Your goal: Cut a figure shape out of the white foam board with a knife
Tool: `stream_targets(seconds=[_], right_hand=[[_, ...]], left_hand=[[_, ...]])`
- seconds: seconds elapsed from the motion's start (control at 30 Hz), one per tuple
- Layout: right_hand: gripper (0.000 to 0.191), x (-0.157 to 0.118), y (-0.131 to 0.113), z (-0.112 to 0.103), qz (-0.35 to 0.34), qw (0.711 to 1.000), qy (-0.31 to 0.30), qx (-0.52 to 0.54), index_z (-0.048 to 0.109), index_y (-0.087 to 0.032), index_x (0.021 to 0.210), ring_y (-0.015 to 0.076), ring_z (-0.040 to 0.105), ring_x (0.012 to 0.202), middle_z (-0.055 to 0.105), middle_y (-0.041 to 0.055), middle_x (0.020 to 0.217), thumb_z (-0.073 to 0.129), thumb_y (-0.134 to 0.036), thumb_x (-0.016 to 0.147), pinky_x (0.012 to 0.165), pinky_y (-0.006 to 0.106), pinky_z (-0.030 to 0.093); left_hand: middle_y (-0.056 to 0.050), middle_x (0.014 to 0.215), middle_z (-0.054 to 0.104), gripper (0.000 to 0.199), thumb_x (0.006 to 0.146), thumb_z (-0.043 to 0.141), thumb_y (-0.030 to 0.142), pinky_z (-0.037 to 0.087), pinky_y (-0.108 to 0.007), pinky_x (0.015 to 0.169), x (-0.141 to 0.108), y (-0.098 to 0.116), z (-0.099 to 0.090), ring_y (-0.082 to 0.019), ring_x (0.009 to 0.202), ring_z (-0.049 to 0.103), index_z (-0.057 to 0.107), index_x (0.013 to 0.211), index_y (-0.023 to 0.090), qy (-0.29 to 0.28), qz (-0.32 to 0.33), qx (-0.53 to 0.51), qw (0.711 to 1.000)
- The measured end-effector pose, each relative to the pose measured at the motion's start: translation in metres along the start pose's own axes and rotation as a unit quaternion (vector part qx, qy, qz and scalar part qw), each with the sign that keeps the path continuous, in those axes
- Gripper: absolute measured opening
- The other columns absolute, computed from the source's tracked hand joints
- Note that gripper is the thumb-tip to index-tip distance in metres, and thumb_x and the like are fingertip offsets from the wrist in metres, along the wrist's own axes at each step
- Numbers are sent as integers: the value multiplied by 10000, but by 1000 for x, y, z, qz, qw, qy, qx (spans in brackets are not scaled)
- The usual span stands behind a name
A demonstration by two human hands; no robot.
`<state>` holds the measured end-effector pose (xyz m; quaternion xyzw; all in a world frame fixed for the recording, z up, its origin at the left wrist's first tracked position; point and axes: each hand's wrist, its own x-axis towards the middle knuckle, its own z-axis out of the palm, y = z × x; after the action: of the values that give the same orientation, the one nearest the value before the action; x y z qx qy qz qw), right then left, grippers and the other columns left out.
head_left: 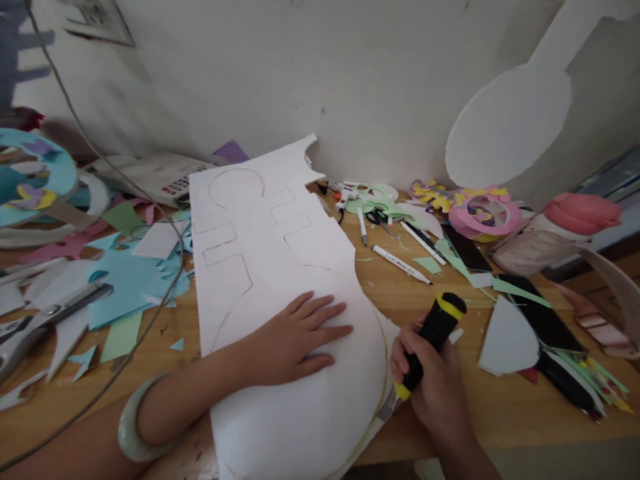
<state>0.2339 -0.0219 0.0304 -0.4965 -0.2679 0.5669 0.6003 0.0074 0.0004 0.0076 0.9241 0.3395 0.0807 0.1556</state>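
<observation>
A white foam board [300, 413] lies in front of me, with a key-like outline drawn on it in pencil. Its right side follows a curved, brownish line. My left hand [310, 340] rests flat on the board with its fingers spread, and a pale green bangle circles that wrist. In my right hand [433, 373] is a knife [434, 333] with a black and yellow handle, gripped in wrapped fingers. The knife's flat metal blade points down at the curved line on the board's right edge.
Scissors [55, 310] and blue paper scraps [135, 273] lie at the left, beneath a hanging cable [167, 280]. Behind the board are markers [400, 263] and a glue gun [349, 197]. Phones [543, 313], a pink tape roll [485, 213] and a pink-lidded bottle [540, 233] are at the right.
</observation>
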Motion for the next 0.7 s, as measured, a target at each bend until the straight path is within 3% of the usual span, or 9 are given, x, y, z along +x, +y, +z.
stream_targets(seconds=[0.17, 0.3, 0.43, 0.6, 0.7], right_hand=[[452, 0, 9, -6, -26, 999, -17, -32, 405, -269, 854, 63, 452, 351, 516, -133, 552, 808, -300, 650, 332, 171, 382], [361, 3, 11, -11, -48, 991, -72, -106, 381, -268, 876, 61, 502, 376, 544, -128, 603, 725, -315, 775, 380, 183, 412], [387, 5, 4, -5, -3, 985, -118, -124, 370, -262, 859, 68, 500, 380, 534, -131, 598, 730, -327, 736, 381, 197, 434], [433, 9, 3, 1, 41, 988, -115, -95, 370, -264, 832, 83, 455, 335, 512, -134, 499, 758, -346, 658, 344, 200, 408], [460, 13, 5, -1, 61, 994, -72, -52, 389, -265, 821, 81, 420, 330, 490, -137, 482, 791, -350, 613, 316, 193, 383]], left_hand=[[-78, 1588, 370, 485, 1012, 417, 481, 230, -557, 1185, -1, 0, 1, -307, 1459, 331, 458, 1460, 300, 5, -1, -3, 1000], [-79, 1591, 364, 488, 1013, 408, 491, 226, -558, 1186, -1, -2, 4, -307, 1464, 319, 458, 1461, 302, 3, -1, -1, 1000], [-81, 1591, 364, 488, 1013, 409, 493, 230, -555, 1184, -1, -3, 6, -306, 1464, 319, 457, 1461, 308, 14, 3, -1, 1000], [-79, 1594, 358, 486, 1013, 416, 483, 220, -548, 1191, -2, -3, 6, -301, 1467, 314, 448, 1467, 312, 17, 8, -2, 1000], [-83, 1589, 366, 482, 1010, 431, 471, 227, -552, 1189, -1, -2, 4, -308, 1463, 321, 457, 1462, 305, 19, 7, -11, 1000]])
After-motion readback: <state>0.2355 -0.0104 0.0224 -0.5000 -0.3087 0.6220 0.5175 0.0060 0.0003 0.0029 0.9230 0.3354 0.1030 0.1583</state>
